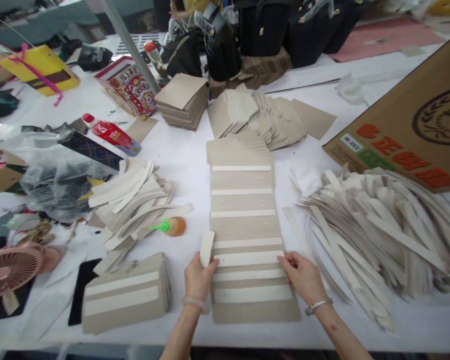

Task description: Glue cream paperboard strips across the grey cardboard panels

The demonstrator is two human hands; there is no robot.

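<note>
Both hands are at the ends of one off-white strip [247, 258] lying across a column of overlapped grey-beige panels [255, 314]. My left hand [198, 276] is closed around more off-white strips [207, 248] that stick up past its fingers, while its thumb touches the strip's left end. At the other end, my right hand [303, 274] pinches the strip between thumb and fingertips. Similar pale strips lie crosswise on the panels above and below. A big heap of loose strips [375, 235] spreads to the right of my right hand.
Left of the panels are a green-tipped glue bottle [175, 226], a pile of strips [135, 205] and a stack of panels with strips [123, 297]. A pink fan [13, 270] stands at far left. Stacked boards [182, 100], black bags [264, 27] and a cardboard box [408, 115] lie beyond.
</note>
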